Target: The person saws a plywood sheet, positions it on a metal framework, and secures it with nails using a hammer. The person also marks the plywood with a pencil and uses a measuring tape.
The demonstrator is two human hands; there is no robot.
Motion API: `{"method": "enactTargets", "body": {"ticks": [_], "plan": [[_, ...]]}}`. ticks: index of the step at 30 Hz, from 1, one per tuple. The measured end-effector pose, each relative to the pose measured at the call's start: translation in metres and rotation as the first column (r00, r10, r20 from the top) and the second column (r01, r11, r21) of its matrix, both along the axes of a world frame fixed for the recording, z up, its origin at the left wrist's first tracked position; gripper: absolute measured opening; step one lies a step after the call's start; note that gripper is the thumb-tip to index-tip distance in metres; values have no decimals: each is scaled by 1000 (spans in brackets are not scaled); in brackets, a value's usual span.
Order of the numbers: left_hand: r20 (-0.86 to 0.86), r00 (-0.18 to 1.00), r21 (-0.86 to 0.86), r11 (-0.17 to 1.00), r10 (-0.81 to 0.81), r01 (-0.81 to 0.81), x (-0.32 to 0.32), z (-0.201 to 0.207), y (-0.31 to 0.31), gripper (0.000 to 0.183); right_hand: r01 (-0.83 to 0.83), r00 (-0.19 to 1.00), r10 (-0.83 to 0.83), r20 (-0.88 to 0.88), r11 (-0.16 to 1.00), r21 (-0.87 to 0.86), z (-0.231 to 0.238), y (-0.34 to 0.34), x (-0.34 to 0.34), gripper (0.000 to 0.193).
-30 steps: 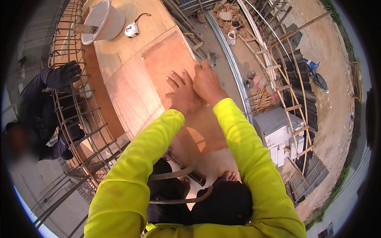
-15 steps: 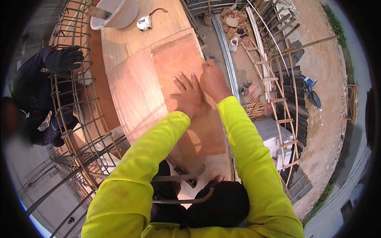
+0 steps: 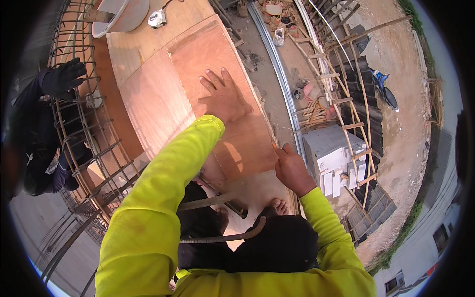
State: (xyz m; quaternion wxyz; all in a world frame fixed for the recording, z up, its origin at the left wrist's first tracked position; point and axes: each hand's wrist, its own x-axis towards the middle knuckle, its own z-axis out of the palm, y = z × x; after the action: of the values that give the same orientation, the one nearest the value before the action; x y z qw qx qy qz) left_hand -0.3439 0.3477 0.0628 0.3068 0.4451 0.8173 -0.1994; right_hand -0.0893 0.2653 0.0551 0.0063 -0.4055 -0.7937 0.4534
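Note:
My left hand [image 3: 223, 100] lies flat with its fingers spread on a reddish-brown plywood piece [image 3: 200, 53]. That piece rests on a larger, paler plywood sheet [image 3: 154, 96]. By the right edge of the plywood, toward its near end, my right hand [image 3: 293, 169] is closed around an orange pencil [image 3: 275, 146]. Only the pencil's tip sticks out past the fingers, close to the edge; the rest of it is hidden in the grip.
Steel rebar cages [image 3: 91, 119] run along the left, where a co-worker's dark-gloved hand [image 3: 63, 78] rests. A tape measure [image 3: 157, 19] and a white basin [image 3: 123, 15] sit at the far end. Bent rebar [image 3: 222, 238] juts near my legs. Beyond the right edge lie grey blocks [image 3: 326, 148] and a bamboo ladder [image 3: 346, 100].
My right hand has come back toward me along the plywood's right edge with the pencil, away from my left hand. The left hand stays pressed on the plywood. The view has shifted slightly.

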Motion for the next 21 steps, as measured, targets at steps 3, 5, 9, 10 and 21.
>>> {"method": "enactTargets", "body": {"ticks": [3,5,9,10,21], "plan": [[10,1000,-10,1000,9,-9,3,5,1,138,380,925,-377,47,919,-104,4,-46,33,24],[2,1000,-9,1000,1,-1,4,6,0,138,536,839,-533,-108,844,-8,-13,-64,28,27],[-11,1000,30,1000,-3,4,5,1,-4,137,656,750,-646,-144,754,37,-48,-90,13,28],[-16,999,46,999,-28,29,3,-1,-7,135,686,716,-672,-187,727,15,-54,-95,12,26],[-36,973,215,953,227,-214,-54,-15,-52,99,783,571,-790,-225,606,-141,-73,-104,5,17]]}}
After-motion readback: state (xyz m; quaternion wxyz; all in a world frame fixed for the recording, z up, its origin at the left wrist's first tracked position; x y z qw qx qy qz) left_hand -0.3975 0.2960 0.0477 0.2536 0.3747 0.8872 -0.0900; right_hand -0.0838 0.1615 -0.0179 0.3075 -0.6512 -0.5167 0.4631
